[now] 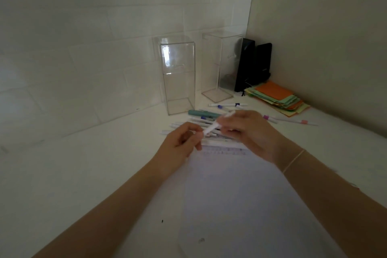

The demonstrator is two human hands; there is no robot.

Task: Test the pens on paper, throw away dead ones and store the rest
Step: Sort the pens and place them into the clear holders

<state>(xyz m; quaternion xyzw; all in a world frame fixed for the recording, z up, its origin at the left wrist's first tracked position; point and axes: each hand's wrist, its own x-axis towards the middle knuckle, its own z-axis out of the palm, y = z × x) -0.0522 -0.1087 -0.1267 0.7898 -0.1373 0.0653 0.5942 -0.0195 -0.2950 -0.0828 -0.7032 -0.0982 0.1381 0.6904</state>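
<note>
Both hands hold one white pen [212, 127] above the far end of a white sheet of paper [240, 195]. My left hand [180, 142] pinches its near end. My right hand [249, 132] grips the far part, whose tip pokes out past the fingers. Under and behind the hands lies a pile of white pens [192, 124] with a teal one [201, 113] among them. Faint test marks [224, 151] run across the top of the paper. More pens with blue caps [228, 106] and pink caps [289, 120] lie farther back and to the right.
Two tall clear plastic boxes [179, 77] [221, 65] stand on the white desk near the tiled wall. A stack of orange and green paper [278, 98] and black upright objects [253, 65] fill the right corner.
</note>
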